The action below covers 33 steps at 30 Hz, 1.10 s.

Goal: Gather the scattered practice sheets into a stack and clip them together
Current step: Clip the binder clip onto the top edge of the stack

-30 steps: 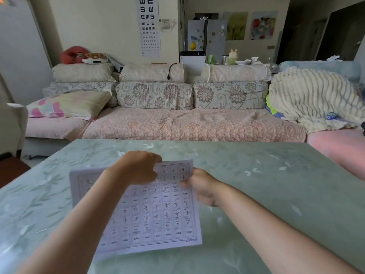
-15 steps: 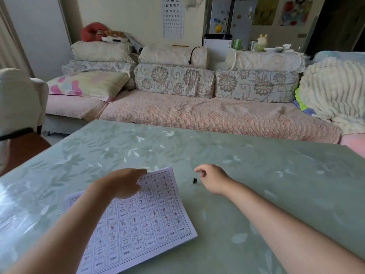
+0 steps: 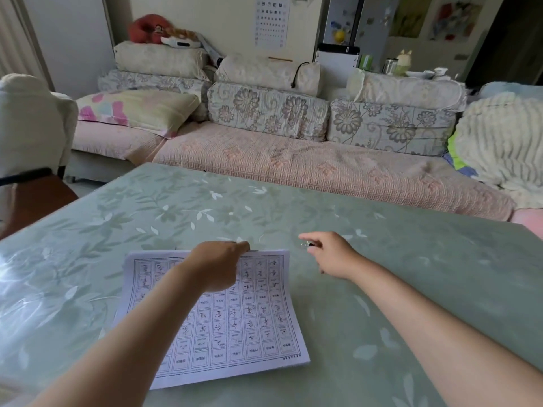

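Since half a second ago, the right hand [image 3: 329, 255] is closing the small gap to the clip [image 3: 306, 245], which was lying on the table just off its fingertips. The sheets [image 3: 249, 318] are also sitting squarer to the viewer than before.

Right hand: index finger and thumb are pinching the clip, and the other fingers are curling under the palm. The clip is small, dark with a bright glint. Cannot tell whether it is touching the table [image 3: 426, 274] or being held just off it.

Left hand [image 3: 219, 267]: fingers are curling over the far edge of the sheets and gripping it near the middle. The forearm is crossing the left half of the top page and hiding it.

Sheets: lying as one stack on the near part of the table, left of centre, printed grid facing up, with the near right corner pointing towards the viewer. The far edge is bowing slightly under the left hand. The number of pages cannot be told.

Clip position: just beyond and to the right of the far right corner of the sheets, apart from the paper.

Table: wearing a pale green cover with a leaf pattern that is catching glare at the left.

Background: a sofa [image 3: 293, 163] with flowered cushions is running along the far side of the table, an eye chart [image 3: 270, 22] is hanging on the wall above it, and a ribbed cream blanket [image 3: 499, 142] is piling up at the right end.
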### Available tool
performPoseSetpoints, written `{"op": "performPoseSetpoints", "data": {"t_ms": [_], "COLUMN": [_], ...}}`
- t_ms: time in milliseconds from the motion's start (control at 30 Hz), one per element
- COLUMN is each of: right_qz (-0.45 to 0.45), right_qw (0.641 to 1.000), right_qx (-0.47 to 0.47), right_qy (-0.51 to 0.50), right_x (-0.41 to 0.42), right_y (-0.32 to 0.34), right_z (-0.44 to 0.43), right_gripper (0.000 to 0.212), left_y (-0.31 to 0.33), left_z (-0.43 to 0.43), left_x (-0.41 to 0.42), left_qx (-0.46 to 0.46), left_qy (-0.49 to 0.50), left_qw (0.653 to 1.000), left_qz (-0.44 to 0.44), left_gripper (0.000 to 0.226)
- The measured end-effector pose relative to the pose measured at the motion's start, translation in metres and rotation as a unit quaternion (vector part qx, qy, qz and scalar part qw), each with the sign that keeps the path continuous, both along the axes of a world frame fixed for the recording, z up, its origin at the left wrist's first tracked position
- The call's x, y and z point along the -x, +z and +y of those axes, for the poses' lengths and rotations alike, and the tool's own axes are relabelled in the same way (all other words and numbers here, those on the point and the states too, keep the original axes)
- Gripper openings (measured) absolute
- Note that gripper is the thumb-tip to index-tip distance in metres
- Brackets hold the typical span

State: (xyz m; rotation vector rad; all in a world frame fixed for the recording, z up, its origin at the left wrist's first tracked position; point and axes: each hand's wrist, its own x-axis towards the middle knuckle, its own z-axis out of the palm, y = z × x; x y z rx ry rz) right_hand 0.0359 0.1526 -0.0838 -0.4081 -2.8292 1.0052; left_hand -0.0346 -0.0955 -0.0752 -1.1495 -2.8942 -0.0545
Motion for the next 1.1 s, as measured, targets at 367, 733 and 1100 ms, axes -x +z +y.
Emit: {"op": "performPoseSetpoints", "data": {"t_ms": [367, 733, 1100], "right_qz": [0.047, -0.024, 0.107], "right_qw": [0.996, 0.983, 0.97], "right_qx": [0.073, 0.169, 0.219], "right_qy": [0.029, 0.066, 0.013], "right_x": [0.009, 0.013, -0.017], "right_y": [0.047, 0.039, 0.038], "right_z": [-0.053, -0.058, -0.042], "right_gripper": [0.029, 0.019, 0.014], "left_y": [-0.004, -0.007, -0.005], "left_z": [0.023, 0.018, 0.02], "left_x": [-0.021, -0.015, -0.016], "left_qx": [-0.054, -0.074, -0.127], "left_qy": [-0.087, -0.101, -0.074], "left_qw": [0.992, 0.988, 0.988], "left_qz": [0.069, 0.092, 0.048], "left_gripper": [0.042, 0.038, 0.048]}}
